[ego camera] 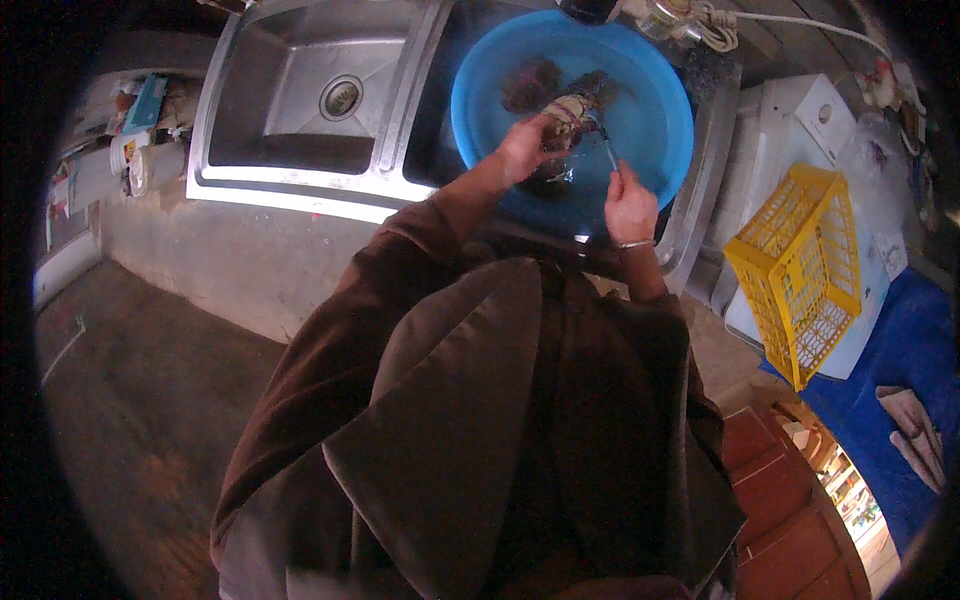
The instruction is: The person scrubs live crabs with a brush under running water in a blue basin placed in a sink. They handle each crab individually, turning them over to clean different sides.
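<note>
A round blue plastic basin (466, 120) stands in front of me with water in it. My left hand (523, 150) grips a dark reddish-brown thing with a pale, ridged face (568, 112), which looks like a shellfish; its exact kind is unclear. In my right hand (630, 206) is a slim tool (609, 148), its tip against or close to that thing's right side. Blur hides what kind of tool it is. Another dark reddish lump (530, 85) lies in the water at the upper left. Below my left hand a further dark, shiny shape (551, 180) shows.
A stainless steel sink (300, 112) with a drain (341, 97) is left of the basin. To the right, a yellow plastic crate (802, 277) rests tilted on a white surface. Gloves (911, 431) lie on a blue sheet (855, 405). A coiled white cord (720, 34) sits behind the basin.
</note>
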`<state>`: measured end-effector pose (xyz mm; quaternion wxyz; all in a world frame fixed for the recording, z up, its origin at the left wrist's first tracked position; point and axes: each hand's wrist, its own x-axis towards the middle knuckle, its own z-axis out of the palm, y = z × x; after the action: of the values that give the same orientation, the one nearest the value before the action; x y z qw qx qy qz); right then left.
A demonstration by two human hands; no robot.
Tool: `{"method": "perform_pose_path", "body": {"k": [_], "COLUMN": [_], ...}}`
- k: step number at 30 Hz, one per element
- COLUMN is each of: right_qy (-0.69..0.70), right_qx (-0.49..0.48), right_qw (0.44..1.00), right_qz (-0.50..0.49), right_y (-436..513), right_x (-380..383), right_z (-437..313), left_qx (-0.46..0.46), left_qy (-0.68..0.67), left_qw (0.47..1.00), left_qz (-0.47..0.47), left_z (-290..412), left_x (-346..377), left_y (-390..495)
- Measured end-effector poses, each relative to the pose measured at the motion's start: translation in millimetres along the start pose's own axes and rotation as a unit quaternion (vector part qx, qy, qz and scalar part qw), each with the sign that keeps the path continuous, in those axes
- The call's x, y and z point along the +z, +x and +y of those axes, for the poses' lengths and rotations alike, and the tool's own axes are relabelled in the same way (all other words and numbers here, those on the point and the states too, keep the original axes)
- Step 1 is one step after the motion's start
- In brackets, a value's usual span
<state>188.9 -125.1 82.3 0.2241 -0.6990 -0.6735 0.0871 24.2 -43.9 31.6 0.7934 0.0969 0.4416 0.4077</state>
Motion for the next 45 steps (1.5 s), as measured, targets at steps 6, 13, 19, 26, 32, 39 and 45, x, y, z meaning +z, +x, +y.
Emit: {"method": "perform_pose_path", "body": {"k": [6,13,19,26,32,39,45], "right_qy": [0.061,0.045,0.03,0.039,-0.013,-0.013,0.039], "right_qx": [-0.035,-0.029,-0.027,-0.022,-0.001,0.024,-0.037], "right_qw": [0.995,0.995,0.99,0.992,1.0,0.995,0.985], "right_qz": [-0.068,-0.085,-0.132,-0.115,-0.025,-0.096,-0.161], "right_y": [4,10,16,11,2,0,-1], "right_x": [3,6,6,1,-4,-9,-11], "right_z": [6,8,11,6,2,3,7], "left_qx": [-0.009,-0.034,-0.035,-0.043,-0.072,-0.073,-0.076], "left_qy": [-0.019,0.01,0.019,0.022,-0.043,-0.066,-0.064], "left_qw": [1.0,0.999,0.998,0.998,0.995,0.994,0.994], "left_qz": [-0.022,-0.017,-0.05,-0.047,-0.05,-0.053,-0.054], "left_z": [-1,-3,-5,-4,1,4,3], "left_x": [-1,-1,-3,-7,-3,1,-1], "left_y": [0,-1,0,2,-1,-6,-4]}}
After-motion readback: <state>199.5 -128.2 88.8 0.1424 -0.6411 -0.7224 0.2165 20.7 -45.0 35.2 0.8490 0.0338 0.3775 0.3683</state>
